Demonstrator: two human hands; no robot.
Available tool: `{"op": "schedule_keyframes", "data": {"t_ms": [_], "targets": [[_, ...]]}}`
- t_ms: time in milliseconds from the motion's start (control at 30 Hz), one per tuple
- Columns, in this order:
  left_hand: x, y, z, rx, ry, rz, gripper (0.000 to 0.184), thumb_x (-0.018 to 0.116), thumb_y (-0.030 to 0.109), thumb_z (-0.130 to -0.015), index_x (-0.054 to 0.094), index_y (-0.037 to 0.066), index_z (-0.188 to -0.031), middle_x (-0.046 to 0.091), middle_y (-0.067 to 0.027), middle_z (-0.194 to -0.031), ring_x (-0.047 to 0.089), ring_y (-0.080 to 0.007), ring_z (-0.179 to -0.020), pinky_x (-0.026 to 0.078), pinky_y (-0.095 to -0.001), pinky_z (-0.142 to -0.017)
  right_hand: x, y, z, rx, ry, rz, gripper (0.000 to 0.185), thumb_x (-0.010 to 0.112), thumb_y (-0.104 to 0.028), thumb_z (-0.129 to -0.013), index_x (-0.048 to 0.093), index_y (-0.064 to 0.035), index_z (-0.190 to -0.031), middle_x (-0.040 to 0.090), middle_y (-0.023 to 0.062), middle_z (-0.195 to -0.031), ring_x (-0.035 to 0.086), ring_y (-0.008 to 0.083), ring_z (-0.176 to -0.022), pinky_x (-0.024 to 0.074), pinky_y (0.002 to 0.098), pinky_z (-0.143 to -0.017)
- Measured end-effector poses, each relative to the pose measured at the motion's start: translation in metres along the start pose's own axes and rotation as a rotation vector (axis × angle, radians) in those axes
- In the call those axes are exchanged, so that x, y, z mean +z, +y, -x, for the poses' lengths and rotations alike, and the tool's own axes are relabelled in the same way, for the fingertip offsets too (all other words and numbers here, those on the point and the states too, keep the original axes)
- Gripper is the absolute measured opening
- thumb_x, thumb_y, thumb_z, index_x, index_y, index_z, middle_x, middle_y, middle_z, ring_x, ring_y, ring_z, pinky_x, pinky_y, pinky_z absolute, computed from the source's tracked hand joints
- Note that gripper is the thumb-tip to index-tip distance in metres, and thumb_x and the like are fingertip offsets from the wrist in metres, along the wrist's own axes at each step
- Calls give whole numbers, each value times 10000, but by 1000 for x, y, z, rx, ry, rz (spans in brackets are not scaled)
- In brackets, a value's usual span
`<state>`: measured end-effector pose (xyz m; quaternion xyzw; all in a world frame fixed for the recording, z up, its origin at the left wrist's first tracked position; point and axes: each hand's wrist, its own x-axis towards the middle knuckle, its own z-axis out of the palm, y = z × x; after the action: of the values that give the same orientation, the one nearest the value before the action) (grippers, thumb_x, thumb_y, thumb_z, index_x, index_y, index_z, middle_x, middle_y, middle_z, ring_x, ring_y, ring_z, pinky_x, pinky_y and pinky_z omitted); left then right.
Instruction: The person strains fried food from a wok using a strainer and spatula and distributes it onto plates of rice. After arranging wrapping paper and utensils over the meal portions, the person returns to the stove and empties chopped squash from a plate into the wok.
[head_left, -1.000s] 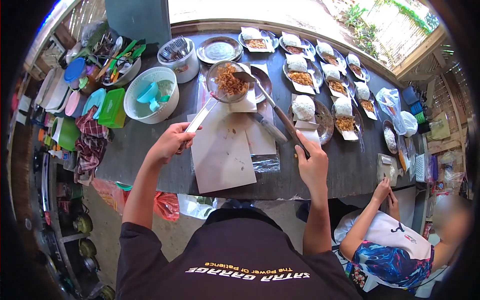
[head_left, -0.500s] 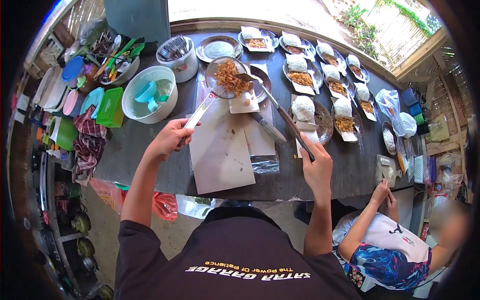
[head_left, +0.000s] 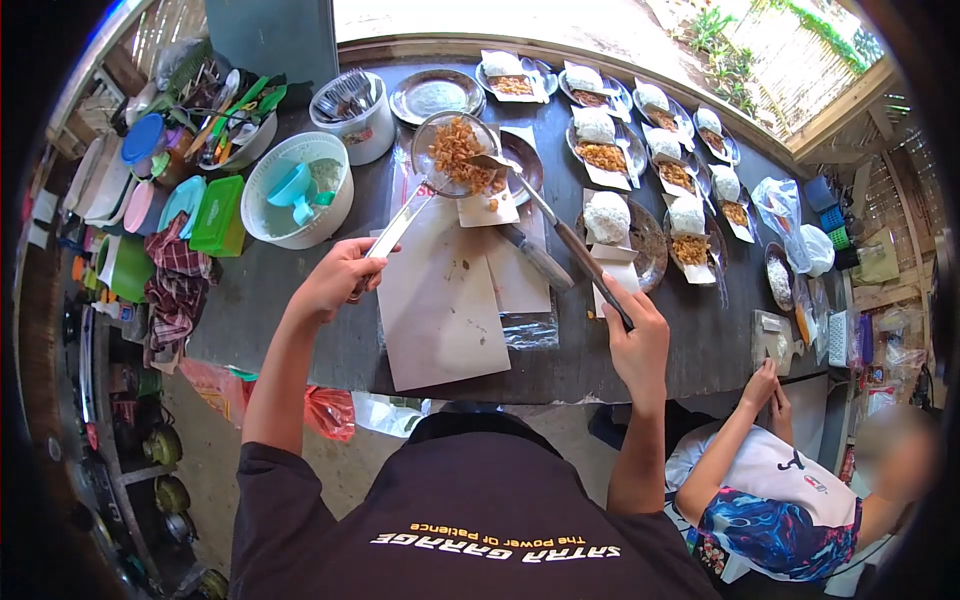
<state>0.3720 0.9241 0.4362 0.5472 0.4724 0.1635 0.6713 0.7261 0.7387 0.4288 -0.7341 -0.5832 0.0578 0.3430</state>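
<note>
My left hand (head_left: 340, 278) is closed round the handle of a mesh strainer (head_left: 402, 225), held over the table. Brown fried food pieces (head_left: 455, 148) lie in its mesh bowl. In my right hand (head_left: 640, 338) is a long-handled spatula (head_left: 572, 240), its blade at the right side of the food in the strainer. Just below the strainer sits a paper piece (head_left: 487, 212) with a few food bits on it. Brown paper sheets (head_left: 445, 320) with crumbs and a grey-handled tool (head_left: 540, 260) lie between my arms.
Plates of rice and brown food (head_left: 600, 157) stand in rows at the right. At the left are a white tub (head_left: 335, 205) with a blue scoop, a cutlery bucket (head_left: 368, 135) and a green box (head_left: 217, 215). A co-worker's hands (head_left: 770, 385) are at a board (head_left: 768, 345).
The spatula and my right hand have shifted slightly right and toward me. My left hand and the strainer have hardly moved.
</note>
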Motion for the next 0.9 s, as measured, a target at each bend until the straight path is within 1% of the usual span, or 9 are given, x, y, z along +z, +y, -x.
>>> {"op": "schedule_keyframes", "data": {"t_ms": [133, 233, 300, 500, 600, 733, 800, 900], "targets": [[2, 0, -1, 3, -9, 8, 337, 547, 160, -941, 599, 47, -1254, 454, 81, -623, 333, -5, -465, 230, -190, -408, 6, 1, -3, -23, 11, 37, 408, 685, -128, -854, 673, -256, -1242, 604, 57, -814, 614, 248, -678, 485, 367, -634], [0, -1, -2, 12, -16, 6, 292, 531, 147, -950, 612, 59, -1217, 469, 67, -625, 334, -10, -476, 228, -200, -422, 1, -7, -4, -29, -5, 101, 410, 683, -122, -852, 676, -262, -1238, 595, 46, -812, 612, 232, -661, 483, 359, -616], [0, 0, 0, -3, -10, 13, 295, 532, 146, -949, 612, 58, -1219, 468, 65, -625, 332, -11, -476, 224, -201, -420, -5, -9, -1, -29, -12, 129, 406, 681, -120, -853, 681, -266, -1231, 592, 38, -813, 610, 222, -648, 480, 353, -601], [0, -7, -4, 3, -24, 57, 310, 536, 140, -941, 608, 58, -1231, 467, 62, -626, 323, -14, -474, 214, -205, -417, 0, -18, -4, -148, 26, 266, 378, 661, -102, -863, 697, -251, -1209, 584, 31, -797, 605, 218, -625, 476, 352, -582], [1, -7, -3, -3, -22, 64, 316, 537, 139, -938, 606, 59, -1236, 466, 63, -626, 319, -15, -473, 213, -205, -417, -8, -17, 0, -107, -1, 238, 372, 654, -102, -866, 698, -243, -1207, 581, 34, -797, 603, 222, -626, 474, 353, -580], [1, -10, -3, -4, -27, 68, 314, 535, 138, -940, 606, 60, -1236, 466, 67, -625, 316, -14, -472, 214, -204, -418, -6, -18, -3, -138, 25, 249, 376, 660, -106, -856, 701, -246, -1202, 580, 35, -801, 601, 222, -631, 473, 350, -577], [3, -7, -3, -2, -18, 61, 325, 536, 149, -947, 597, 52, -1252, 456, 76, -622, 323, -5, -465, 219, -189, -411, -2, -19, -5, -163, 32, 255, 380, 662, -104, -851, 701, -247, -1200, 581, 36, -802, 601, 221, -635, 473, 349, -576], [0, -8, -3, 10, -17, 59, 331, 536, 154, -951, 592, 43, -1258, 452, 79, -620, 328, -2, -457, 222, -182, -402, -7, -18, -1, -112, -5, 237, 380, 661, -105, -855, 700, -249, -1204, 581, 37, -802, 601, 221, -634, 472, 351, -575]]}}
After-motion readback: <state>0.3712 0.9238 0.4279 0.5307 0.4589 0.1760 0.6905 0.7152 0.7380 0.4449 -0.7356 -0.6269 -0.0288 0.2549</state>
